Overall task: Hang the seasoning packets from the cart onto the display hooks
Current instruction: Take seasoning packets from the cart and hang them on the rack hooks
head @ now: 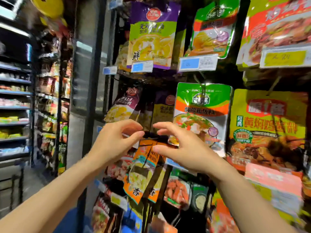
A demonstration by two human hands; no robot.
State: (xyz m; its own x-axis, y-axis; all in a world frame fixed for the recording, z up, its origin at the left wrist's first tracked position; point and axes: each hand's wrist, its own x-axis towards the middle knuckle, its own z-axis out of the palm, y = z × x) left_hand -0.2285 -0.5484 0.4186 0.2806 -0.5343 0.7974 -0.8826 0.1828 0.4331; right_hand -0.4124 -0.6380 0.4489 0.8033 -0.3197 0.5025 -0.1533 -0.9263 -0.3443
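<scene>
Two orange seasoning packets (143,175) hang side by side on a dark display hook (151,136) in the middle of the rack. My left hand (116,142) hovers just left of the hook's tip, thumb and fingers curved with a gap between them and nothing held. To the right of the tip, my right hand (181,148) has its fingers spread and loosely bent. Its thumb lies at the top edge of the orange packets. The cart is out of view.
Hooks full of packets surround the spot: a green and orange packet (202,113) and a yellow packet (267,128) to the right, a purple and green packet (151,34) above, and red and orange packets below. Price tags (198,62) stick out on the hook ends. An aisle with shelves (15,106) runs at the left.
</scene>
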